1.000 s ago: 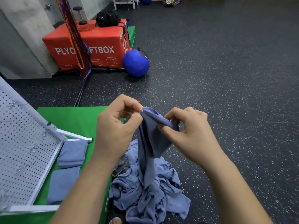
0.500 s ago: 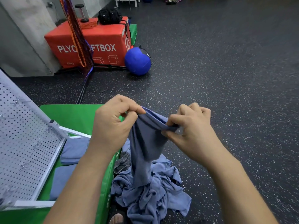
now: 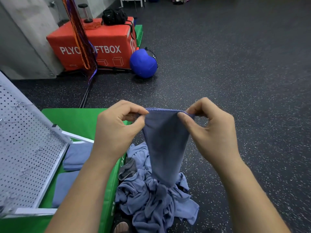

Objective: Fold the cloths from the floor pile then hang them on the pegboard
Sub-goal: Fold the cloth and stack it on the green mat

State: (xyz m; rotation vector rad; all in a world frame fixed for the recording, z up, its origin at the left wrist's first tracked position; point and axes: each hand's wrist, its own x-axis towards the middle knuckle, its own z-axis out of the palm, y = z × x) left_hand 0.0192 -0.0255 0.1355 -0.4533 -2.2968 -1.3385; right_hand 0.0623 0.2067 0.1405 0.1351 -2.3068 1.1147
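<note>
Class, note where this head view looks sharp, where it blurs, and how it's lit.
Head view: held cloth, left hand and right hand sharp; pegboard blurs at its lower corner; floor specks smear at the right edge; lighting even, shadows soft.

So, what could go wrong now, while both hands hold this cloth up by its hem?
1. The left hand and the right hand only pinch the hem of the held cloth; one end could slip free.
2. Its lower end hangs bunched and reaches the floor pile, so it may drag another cloth up.
3. Bunched like this, it may fold unevenly.
</note>
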